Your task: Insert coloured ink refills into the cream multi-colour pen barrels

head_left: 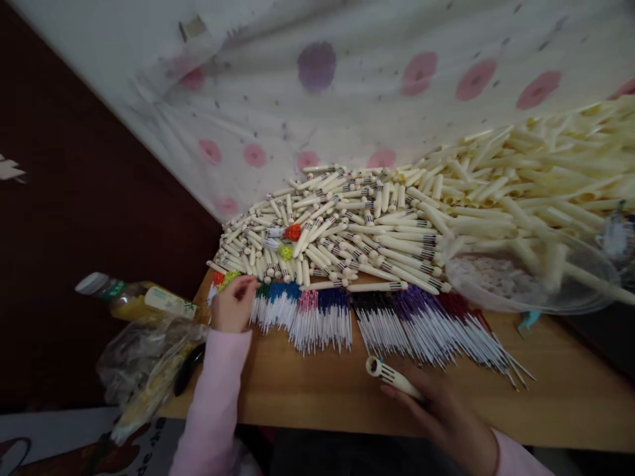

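My left hand [232, 304], in a pink sleeve, reaches to the left end of a row of white refills with coloured tips [377, 320]. Its fingers are curled and pinch at the orange and green tips; what they grip is too small to name. My right hand [439, 410] rests low on the wooden table [555, 403] and holds a cream pen barrel [391, 375], its open end pointing left. Behind the refills lies a big heap of cream pen barrels [347, 231].
A clear plastic bowl [530, 281] sits at the right among longer cream tubes [546, 178]. A bottle [133, 299] and crumpled plastic bags [143, 363] lie at the table's left edge. A spotted cloth [347, 86] hangs behind.
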### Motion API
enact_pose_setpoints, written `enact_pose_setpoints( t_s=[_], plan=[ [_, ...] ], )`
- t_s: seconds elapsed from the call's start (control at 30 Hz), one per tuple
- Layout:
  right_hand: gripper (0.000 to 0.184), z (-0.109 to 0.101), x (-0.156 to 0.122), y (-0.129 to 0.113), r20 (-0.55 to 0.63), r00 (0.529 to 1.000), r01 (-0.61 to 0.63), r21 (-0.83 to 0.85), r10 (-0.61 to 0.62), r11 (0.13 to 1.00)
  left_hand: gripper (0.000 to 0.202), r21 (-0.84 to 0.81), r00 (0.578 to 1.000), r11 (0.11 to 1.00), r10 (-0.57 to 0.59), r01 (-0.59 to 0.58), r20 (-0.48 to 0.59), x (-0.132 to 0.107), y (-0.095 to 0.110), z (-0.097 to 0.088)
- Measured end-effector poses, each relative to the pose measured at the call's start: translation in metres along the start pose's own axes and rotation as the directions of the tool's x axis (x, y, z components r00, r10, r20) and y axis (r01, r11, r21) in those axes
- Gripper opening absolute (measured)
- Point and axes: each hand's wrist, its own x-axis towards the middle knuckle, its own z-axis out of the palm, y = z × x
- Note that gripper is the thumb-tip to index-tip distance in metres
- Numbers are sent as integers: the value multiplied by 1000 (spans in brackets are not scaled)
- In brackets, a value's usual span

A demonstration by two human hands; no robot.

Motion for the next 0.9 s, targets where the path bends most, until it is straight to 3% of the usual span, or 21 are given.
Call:
enact_pose_setpoints(
  t_s=[0.1,0.2,0.33,0.5,0.67,0.8,0.9],
  plan=[
    [24,0,2,-1,-4,1000,3,-15,-3,1000,20,196,977,966,-141,171,-158,49,-46,-11],
    [24,0,4,-2,-18,1000,5,-21,-6,1000,23,322,965,910,-232,261,-124,68,-73,-9],
    [26,2,3,1,-38,999,-9,-33,7,999,27,409,952,863,-302,298,-58,73,-89,3],
    [28,2,0,2,-53,999,-7,-52,4,999,29,429,936,837,-348,338,-58,76,-94,6],
    [28,2,1,0,-74,997,9,-27,-11,1000,29,368,941,869,-336,330,-49,74,-89,4],
    [27,3,2,0,-74,997,1,-11,-1,1000,28,214,941,916,-327,338,-88,73,-78,-4],
    [28,4,2,0,-73,997,-17,9,17,1000,27,16,947,951,-307,309,-91,59,-59,-7]
  ],
)
